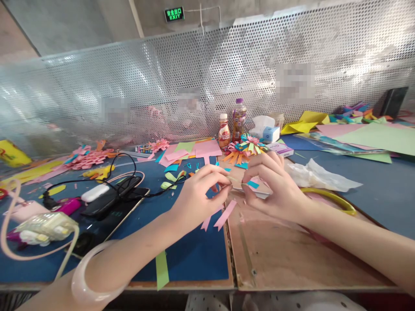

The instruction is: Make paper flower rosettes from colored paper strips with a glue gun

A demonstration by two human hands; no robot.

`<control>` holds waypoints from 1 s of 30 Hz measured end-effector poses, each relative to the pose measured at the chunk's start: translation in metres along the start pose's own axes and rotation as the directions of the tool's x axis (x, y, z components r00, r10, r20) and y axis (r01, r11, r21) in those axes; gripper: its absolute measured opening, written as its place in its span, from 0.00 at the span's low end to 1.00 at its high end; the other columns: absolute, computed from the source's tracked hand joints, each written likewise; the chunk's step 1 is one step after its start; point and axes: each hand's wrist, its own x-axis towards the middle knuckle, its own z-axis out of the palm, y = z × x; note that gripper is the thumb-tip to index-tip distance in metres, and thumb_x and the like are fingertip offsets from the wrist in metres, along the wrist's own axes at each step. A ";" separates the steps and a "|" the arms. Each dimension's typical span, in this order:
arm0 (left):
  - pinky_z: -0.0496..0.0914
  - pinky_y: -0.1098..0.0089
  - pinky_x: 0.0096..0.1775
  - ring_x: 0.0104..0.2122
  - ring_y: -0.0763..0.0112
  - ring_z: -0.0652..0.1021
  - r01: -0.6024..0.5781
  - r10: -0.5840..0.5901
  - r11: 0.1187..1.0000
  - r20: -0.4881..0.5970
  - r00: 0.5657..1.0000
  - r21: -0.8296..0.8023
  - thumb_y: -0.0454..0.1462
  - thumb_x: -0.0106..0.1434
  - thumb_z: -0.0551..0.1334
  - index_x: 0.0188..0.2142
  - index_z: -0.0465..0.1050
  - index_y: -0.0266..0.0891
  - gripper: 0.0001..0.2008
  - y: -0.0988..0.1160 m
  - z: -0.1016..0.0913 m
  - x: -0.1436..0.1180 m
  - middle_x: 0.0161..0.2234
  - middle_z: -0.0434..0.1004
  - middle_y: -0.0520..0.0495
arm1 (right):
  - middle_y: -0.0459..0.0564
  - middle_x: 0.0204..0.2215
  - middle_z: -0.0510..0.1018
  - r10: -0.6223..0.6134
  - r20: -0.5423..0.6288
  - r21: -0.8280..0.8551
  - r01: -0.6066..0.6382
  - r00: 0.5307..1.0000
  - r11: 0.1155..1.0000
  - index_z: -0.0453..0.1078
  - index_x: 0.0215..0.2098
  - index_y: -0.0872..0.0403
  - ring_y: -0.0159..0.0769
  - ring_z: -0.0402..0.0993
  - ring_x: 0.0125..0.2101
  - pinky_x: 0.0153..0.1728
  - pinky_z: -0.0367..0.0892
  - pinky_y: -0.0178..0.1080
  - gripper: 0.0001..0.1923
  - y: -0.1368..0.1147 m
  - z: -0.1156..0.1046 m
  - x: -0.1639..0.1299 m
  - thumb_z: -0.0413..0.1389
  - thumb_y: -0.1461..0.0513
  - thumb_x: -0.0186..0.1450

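Pale yellow-green paper, seen almost edge-on, makes the thin strip [234, 179] that we have between our two hands, above the bare wooden board [285, 263] and close to the seam where the blue mat [204, 259] begins. Our left hand [204, 190] appears to pinch one end, thumb and fingertips drawn close together. Our right hand [272, 185] curls thumb and forefinger towards the other end; the contact is too small and blurred for us to tell whether it grips the paper or only steadies it.

To handle the strip well, we would pinch with the very tips of thumb and forefinger, lightly, since paper this thin is likely to crease under a hard squeeze. The other fingers do best lifted out of the way, so that we can see both ends. We should bring the hands together slowly and level, without twisting, and avoid pulling, which could tear it.

The blue paper scrap [252, 184] lies just beside our right fingertips, and the pink paper tails [226, 215] lie below our left hand; a low wrist might brush them. The light-green paper loops [173, 179] sit left of our left hand, and the crumpled tissue [319, 175] lies beyond our right forearm.
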 end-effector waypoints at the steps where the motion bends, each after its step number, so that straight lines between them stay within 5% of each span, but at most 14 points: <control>1: 0.72 0.71 0.37 0.37 0.71 0.75 -0.001 0.001 1.000 0.001 1.000 0.002 0.28 0.57 0.61 0.31 0.71 0.35 0.03 0.000 0.000 0.000 0.36 0.74 0.44 | 0.48 0.32 0.68 -0.002 0.001 0.003 0.002 1.000 1.000 0.63 0.33 0.53 0.38 0.62 0.35 0.36 0.56 0.43 0.08 0.000 0.000 0.000 0.55 0.69 0.57; 30: 0.72 0.71 0.37 0.35 0.74 0.75 -0.068 0.068 0.997 0.018 0.998 0.033 0.27 0.58 0.59 0.33 0.71 0.36 0.05 -0.002 0.002 -0.002 0.37 0.73 0.45 | 0.48 0.32 0.68 0.014 0.036 -0.040 -0.012 0.999 0.999 0.63 0.33 0.52 0.39 0.62 0.35 0.36 0.56 0.44 0.06 0.001 0.001 -0.004 0.55 0.67 0.58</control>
